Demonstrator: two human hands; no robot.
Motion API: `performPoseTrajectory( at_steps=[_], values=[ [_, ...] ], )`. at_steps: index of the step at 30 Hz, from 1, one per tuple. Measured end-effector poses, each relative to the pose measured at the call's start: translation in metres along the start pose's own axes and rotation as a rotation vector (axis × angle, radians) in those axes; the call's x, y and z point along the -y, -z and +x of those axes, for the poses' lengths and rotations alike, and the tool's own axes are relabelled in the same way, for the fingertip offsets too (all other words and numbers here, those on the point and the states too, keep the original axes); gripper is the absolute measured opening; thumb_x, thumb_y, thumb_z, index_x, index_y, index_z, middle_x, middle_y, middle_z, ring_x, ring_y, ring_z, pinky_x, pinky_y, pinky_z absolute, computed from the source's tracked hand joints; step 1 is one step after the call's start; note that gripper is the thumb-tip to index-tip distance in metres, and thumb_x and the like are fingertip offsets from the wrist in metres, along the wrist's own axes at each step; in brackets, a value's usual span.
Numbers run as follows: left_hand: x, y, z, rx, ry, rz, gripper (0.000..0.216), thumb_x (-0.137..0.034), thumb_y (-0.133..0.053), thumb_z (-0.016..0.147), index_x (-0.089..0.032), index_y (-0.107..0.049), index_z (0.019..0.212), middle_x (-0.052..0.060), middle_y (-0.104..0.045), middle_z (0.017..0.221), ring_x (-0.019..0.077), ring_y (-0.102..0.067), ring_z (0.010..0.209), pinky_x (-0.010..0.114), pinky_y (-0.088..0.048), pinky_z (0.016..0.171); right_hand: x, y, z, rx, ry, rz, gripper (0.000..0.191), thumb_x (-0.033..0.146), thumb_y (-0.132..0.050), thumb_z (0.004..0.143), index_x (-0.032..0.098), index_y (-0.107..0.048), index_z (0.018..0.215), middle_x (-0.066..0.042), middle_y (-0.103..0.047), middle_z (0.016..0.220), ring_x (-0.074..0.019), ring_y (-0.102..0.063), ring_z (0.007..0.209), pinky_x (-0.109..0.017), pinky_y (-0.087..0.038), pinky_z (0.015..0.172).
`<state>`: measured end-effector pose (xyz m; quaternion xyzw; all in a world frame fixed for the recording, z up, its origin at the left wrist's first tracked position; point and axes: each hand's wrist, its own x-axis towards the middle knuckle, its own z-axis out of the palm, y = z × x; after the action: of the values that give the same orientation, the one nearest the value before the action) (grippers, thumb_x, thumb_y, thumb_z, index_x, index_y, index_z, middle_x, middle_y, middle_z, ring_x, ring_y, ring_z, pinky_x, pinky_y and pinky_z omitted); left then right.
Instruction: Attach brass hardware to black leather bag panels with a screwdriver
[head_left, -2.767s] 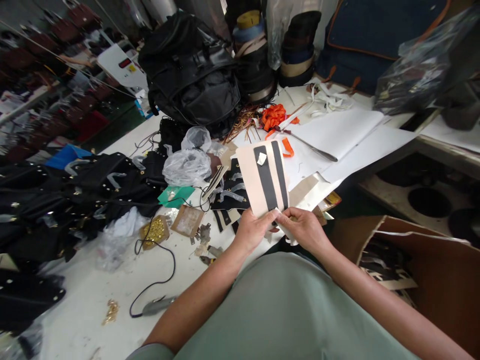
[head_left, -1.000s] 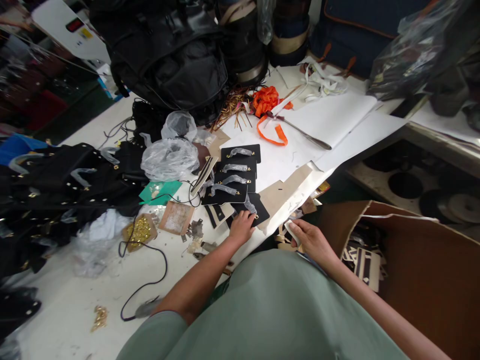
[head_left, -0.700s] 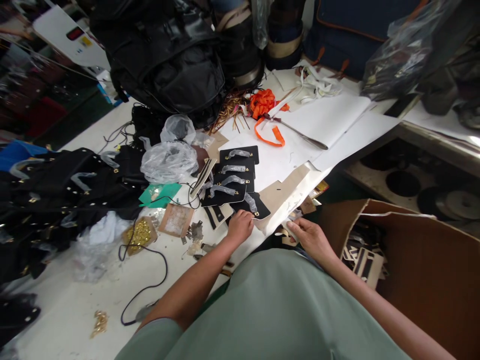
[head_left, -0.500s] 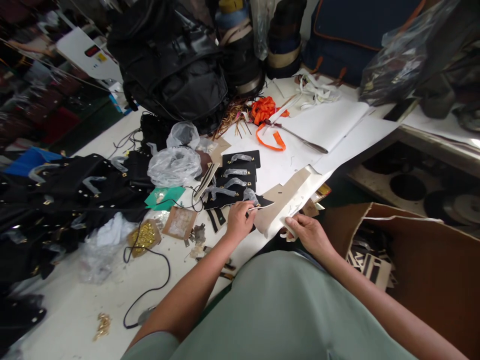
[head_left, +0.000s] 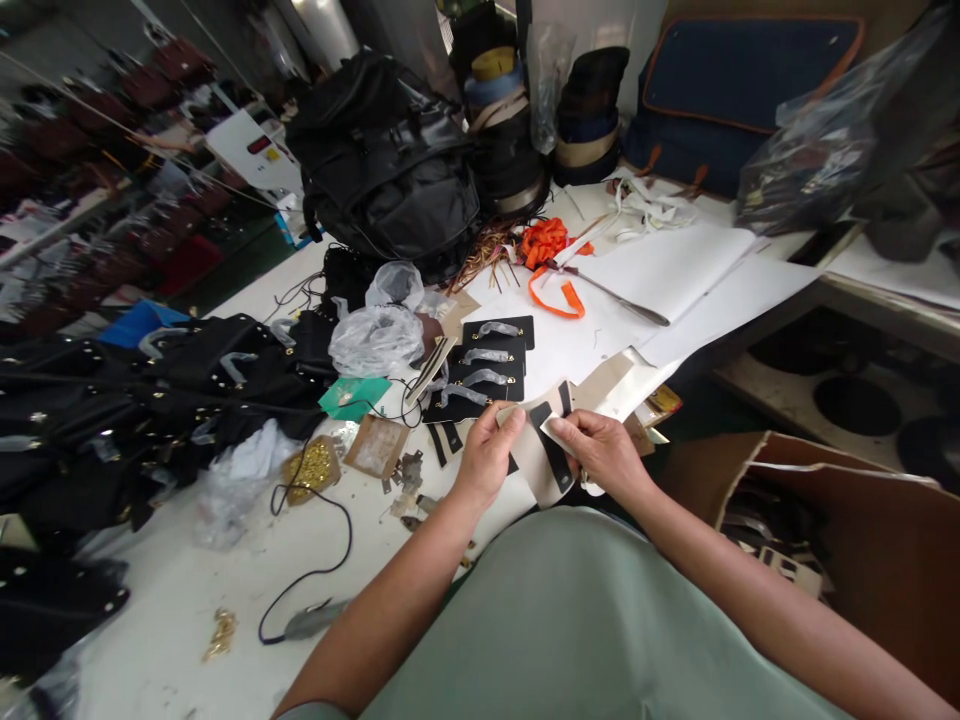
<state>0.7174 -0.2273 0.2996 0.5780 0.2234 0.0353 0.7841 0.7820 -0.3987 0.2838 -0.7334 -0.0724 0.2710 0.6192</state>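
Your left hand [head_left: 487, 450] is closed, thumb over curled fingers, gripping the upper left side of a flat beige panel with dark stripes [head_left: 544, 460]. You hold this panel tilted above the near edge of the white table [head_left: 172, 600]. Your right hand [head_left: 606, 450] is nearly closed, pinching a small white piece [head_left: 553, 427] against the panel's face; you cannot tell whether its hidden fingers also grip the panel. Just beyond your left hand, black rectangular panels with plastic-wrapped handles [head_left: 491, 375] overlap on the table. Off the near edge, by your right forearm, stands an open brown cardboard box [head_left: 885, 560].
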Motion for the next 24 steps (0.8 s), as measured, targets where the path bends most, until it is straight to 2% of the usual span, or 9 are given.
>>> performPoseTrajectory(
  at_steps=[4, 7, 11, 14, 18, 21, 24],
  values=[
    [0.000, -0.012, -0.004, 0.047, 0.050, -0.069, 0.039, -0.042, -0.085, 0.077, -0.019, -0.075, 0.107, 0.004, -0.076, 0.093, 0.0165, -0.066, 0.080, 0.028, -0.052, 0.077, 0.007, 0.002, 0.001, -0.066, 0.010, -0.017, 0.054, 0.068, -0.069, 0.085, 0.020, -0.059, 0.063, 0.003, -0.054, 0.046, -0.0109, -0.045, 0.044, -0.024, -0.036, 0.048],
    [0.002, -0.022, -0.005, 0.062, 0.042, -0.025, 0.043, -0.032, -0.091, 0.069, -0.020, -0.077, 0.107, 0.005, -0.079, 0.103, 0.0194, -0.069, 0.089, 0.031, -0.054, 0.086, 0.007, 0.004, 0.002, -0.102, -0.008, -0.026, 0.056, 0.070, -0.068, 0.085, 0.020, -0.058, 0.063, 0.003, -0.052, 0.045, -0.0103, -0.042, 0.043, -0.024, -0.033, 0.046],
    [0.006, -0.030, 0.000, -0.036, -0.031, 0.121, 0.036, -0.034, -0.088, 0.074, -0.019, -0.078, 0.104, 0.005, -0.079, 0.099, 0.0203, -0.070, 0.090, 0.031, -0.053, 0.084, 0.001, 0.006, 0.001, -0.091, -0.027, -0.042, 0.056, 0.072, -0.064, 0.087, 0.020, -0.057, 0.066, 0.004, -0.052, 0.047, -0.0108, -0.042, 0.044, -0.024, -0.031, 0.045],
    [0.008, -0.032, 0.005, -0.043, -0.086, 0.167, 0.027, -0.036, -0.080, 0.082, -0.017, -0.078, 0.100, 0.005, -0.078, 0.097, 0.0197, -0.069, 0.089, 0.030, -0.052, 0.083, -0.001, 0.009, 0.001, -0.014, -0.009, -0.063, 0.055, 0.071, -0.055, 0.093, 0.021, -0.060, 0.073, 0.003, -0.057, 0.053, -0.0125, -0.049, 0.050, -0.024, -0.036, 0.049],
    [0.010, -0.033, 0.009, -0.080, -0.116, 0.180, 0.025, -0.038, -0.077, 0.084, -0.019, -0.077, 0.099, 0.003, -0.077, 0.093, 0.0175, -0.067, 0.086, 0.028, -0.052, 0.082, 0.000, 0.013, 0.002, 0.071, -0.001, -0.077, 0.050, 0.069, -0.057, 0.093, 0.021, -0.066, 0.084, 0.001, -0.064, 0.061, -0.0151, -0.057, 0.055, -0.026, -0.041, 0.054],
    [0.012, -0.034, 0.012, -0.106, -0.121, 0.224, 0.027, -0.041, -0.078, 0.083, -0.018, -0.075, 0.097, 0.002, -0.075, 0.088, 0.0166, -0.065, 0.080, 0.028, -0.053, 0.078, 0.003, 0.013, 0.002, 0.084, 0.034, -0.149, 0.049, 0.066, -0.056, 0.094, 0.021, -0.066, 0.079, 0.001, -0.064, 0.064, -0.0143, -0.053, 0.057, -0.026, -0.038, 0.054],
    [0.011, -0.036, 0.013, -0.139, -0.202, 0.367, 0.024, -0.041, -0.076, 0.085, -0.017, -0.074, 0.088, 0.001, -0.072, 0.078, 0.0147, -0.061, 0.071, 0.026, -0.049, 0.070, 0.007, 0.009, 0.001, 0.039, 0.083, -0.219, 0.047, 0.061, -0.056, 0.096, 0.021, -0.064, 0.075, 0.002, -0.058, 0.065, -0.0137, -0.049, 0.060, -0.027, -0.034, 0.055]
  ],
)
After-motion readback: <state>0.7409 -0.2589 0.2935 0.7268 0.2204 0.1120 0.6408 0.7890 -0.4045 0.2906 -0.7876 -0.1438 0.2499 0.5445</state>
